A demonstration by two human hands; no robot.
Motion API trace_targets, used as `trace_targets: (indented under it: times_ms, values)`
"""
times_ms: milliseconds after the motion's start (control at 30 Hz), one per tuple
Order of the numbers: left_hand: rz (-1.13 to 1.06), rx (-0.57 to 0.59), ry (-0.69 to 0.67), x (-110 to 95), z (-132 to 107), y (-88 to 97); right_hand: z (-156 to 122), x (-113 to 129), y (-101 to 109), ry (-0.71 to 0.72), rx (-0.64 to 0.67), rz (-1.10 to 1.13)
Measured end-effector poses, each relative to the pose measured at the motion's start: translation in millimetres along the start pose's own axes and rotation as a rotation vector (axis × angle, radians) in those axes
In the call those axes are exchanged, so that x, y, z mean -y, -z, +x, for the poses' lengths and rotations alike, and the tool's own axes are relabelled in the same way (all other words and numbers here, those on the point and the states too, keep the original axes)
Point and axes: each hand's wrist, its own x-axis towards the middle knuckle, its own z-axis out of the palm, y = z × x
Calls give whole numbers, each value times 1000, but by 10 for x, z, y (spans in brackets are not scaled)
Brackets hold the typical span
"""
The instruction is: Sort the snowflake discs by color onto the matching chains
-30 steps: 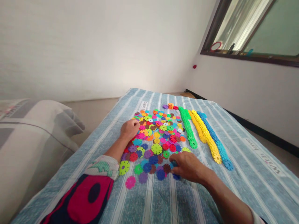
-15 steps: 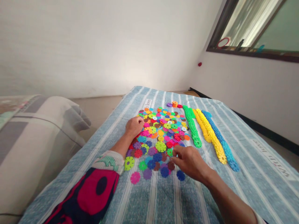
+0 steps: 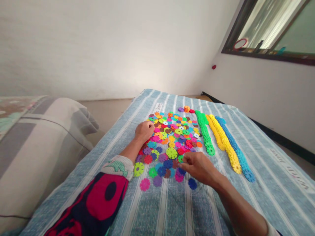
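Observation:
Many notched plastic discs (image 3: 171, 153) in mixed colours lie in a loose, overlapping spread on the striped bed cover (image 3: 150, 218). My left hand (image 3: 144, 131) is closed at the left edge of this spread, its fingers curled; whatever is inside them is hidden. At the near right side, my right hand (image 3: 199, 166) is closed in a pinch, thumb and finger at a dark blue notched disc (image 3: 182, 171). Close below it, another dark blue disc (image 3: 192, 184) lies apart. A pink disc (image 3: 145, 184) and a purple disc (image 3: 157, 181) lie at the near edge.
Right of the spread, discs are laid in long overlapping rows: green (image 3: 205, 134), yellow (image 3: 225, 144) and blue (image 3: 236, 150). Small orange (image 3: 186, 108), purple (image 3: 181, 109) and red (image 3: 192, 111) groups sit at the far end. A fabric-covered object (image 3: 54, 147) stands left of the bed.
The dark blue disc near my right fingertips has shifted up and right, baring a pink disc; a brown disc there is now out of sight. My left hand stays at the left edge.

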Motion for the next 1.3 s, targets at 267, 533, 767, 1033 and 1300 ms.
trace_targets:
  times_ms: [267,533,767,1033,1300]
  values:
    - [-2,-6,21,-30,-17,23,59,238,-113,36,41,15]
    - [6,-13,22,-27,-22,16,301,280,-171,109,91,-35]
    - [-2,-7,17,-16,-12,0,331,197,-119,30,6,96]
    - [5,7,39,-57,-29,30,202,310,-99,121,186,-84]
    - [1,5,36,-41,-25,18,91,450,-31,105,212,-272]
